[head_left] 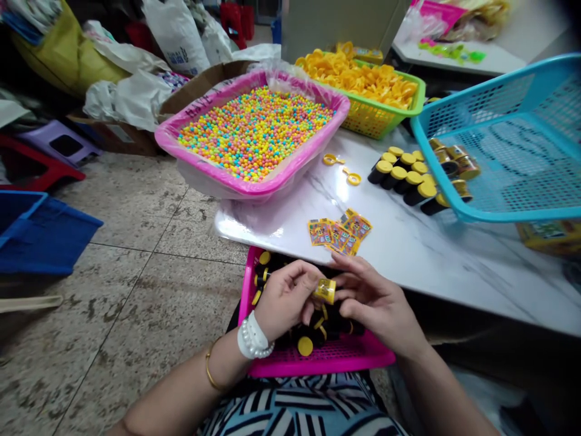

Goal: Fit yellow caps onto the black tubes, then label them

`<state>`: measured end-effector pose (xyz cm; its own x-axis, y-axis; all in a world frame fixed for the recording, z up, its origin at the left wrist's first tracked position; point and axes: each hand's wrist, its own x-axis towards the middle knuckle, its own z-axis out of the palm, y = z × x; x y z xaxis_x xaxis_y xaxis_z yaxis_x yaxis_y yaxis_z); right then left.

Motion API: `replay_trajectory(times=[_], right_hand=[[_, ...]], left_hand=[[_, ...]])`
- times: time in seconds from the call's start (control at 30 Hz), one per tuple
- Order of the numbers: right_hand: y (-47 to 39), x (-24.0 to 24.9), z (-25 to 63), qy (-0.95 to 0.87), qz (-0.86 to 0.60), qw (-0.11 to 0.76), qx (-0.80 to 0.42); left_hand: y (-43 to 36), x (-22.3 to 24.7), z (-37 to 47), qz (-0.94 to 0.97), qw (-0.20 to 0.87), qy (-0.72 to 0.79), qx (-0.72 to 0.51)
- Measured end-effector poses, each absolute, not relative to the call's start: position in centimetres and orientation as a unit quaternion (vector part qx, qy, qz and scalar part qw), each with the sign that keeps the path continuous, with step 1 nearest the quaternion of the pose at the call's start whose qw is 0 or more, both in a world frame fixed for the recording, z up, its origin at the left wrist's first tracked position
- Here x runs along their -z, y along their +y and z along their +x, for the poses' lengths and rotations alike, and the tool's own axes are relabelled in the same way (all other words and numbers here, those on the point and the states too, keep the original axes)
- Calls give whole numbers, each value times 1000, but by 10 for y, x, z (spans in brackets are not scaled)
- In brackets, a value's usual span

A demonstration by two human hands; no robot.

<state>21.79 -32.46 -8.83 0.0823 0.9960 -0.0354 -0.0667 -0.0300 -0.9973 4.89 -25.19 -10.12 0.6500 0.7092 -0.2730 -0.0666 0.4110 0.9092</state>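
Observation:
Between the thumb and fingers of my left hand [290,297] is a small bottle with a yellow printed label [325,291]. Close to its right end, my right hand [374,297] has its fingers apart; whether a fingertip touches the bottle is unclear. Below both hands, a pink basket [318,363] sits at my lap, holding several black bottles with yellow caps [305,346]. Just beyond my hands, several flat yellow printed labels [340,233] lie overlapping on the white marbled table [394,248].
A pink tray [263,192] of colourful candy balls [258,133] stands at the table's left. Behind it, a green basket [420,100] holds yellow plastic pieces [363,79]. Yellow rings [353,177], capped black bottles [406,172] and a tilted blue basket [512,215] are to the right.

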Motion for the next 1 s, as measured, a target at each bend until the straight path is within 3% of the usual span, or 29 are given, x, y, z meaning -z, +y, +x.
replay_trajectory(times=[0.1,0.2,0.47,0.53,0.6,0.63,0.77,1.0], right_hand=[[-322,93,228,-508,-500,507,-484],[-323,99,228,-504,-492,560,-436],[-335,83,232,-549,-521,588,-288],[-329,64,257,-535,-576,596,-165],[-317,39,294,-491,-643,587,33],[-311,26,315,-470,-666,561,144],[-288,-1,380,-506,-735,337,299],[-240,34,369,-512,-807,88,281]], left_hand=[[-255,101,52,394,830,333,-211],[-257,100,53,306,887,286,-194],[-262,82,74,306,895,259,-193],[-258,77,77,312,899,238,-192],[-253,74,77,327,891,237,-206],[-251,74,76,337,883,246,-217],[-247,81,72,379,846,295,-233],[-254,93,81,452,809,324,-192]])
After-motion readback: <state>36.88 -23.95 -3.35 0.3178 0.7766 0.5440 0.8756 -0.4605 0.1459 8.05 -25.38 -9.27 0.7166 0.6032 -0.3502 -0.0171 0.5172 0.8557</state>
